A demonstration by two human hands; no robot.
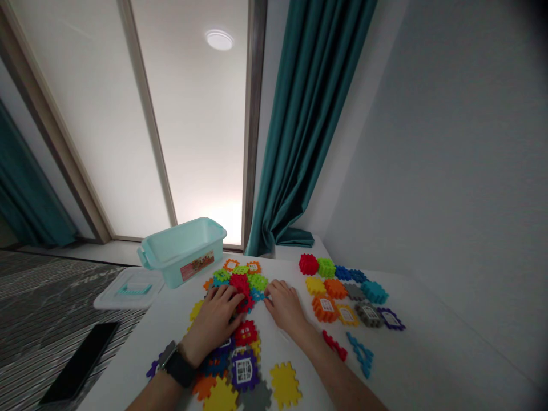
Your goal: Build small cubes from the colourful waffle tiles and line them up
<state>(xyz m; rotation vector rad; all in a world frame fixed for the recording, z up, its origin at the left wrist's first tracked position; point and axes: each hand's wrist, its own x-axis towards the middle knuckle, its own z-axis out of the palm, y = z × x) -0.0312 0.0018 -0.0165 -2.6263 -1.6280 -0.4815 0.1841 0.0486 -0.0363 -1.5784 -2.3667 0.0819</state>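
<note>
Room: grey wall on the right, teal curtain [299, 137] hanging beside a frosted glass door panel [192, 125], and a white worktop [398, 365] running up to the wall. A mint plastic storage box [182, 251] sits at the far edge, with its clear lid [128, 288] lying at about 10 o'clock from the hands. A black phone [79, 362] lies flat on a dark striped surface off the worktop's left edge. Interlocking waffle-shaped plastic blocks cover the middle of the worktop. The main heap [240, 282] lies at 12 o'clock from the hands, directly below the box. The left hand [212, 322], with a black wristwatch [180, 368] on its wrist, is spread with its fingers draped over a red block [240, 283] in the heap. The right hand [285, 305] lies at 3 o'clock from the left, its fingers loosely curled, with the fingertips [268, 291] at a blue block [257, 295]; whether they pinch it, I cannot tell. A sorted group of blocks [342, 291] lies at 2 o'clock from the right hand. Loose purple and yellow blocks [245, 370] lie at 6 o'clock from the left hand.
</note>
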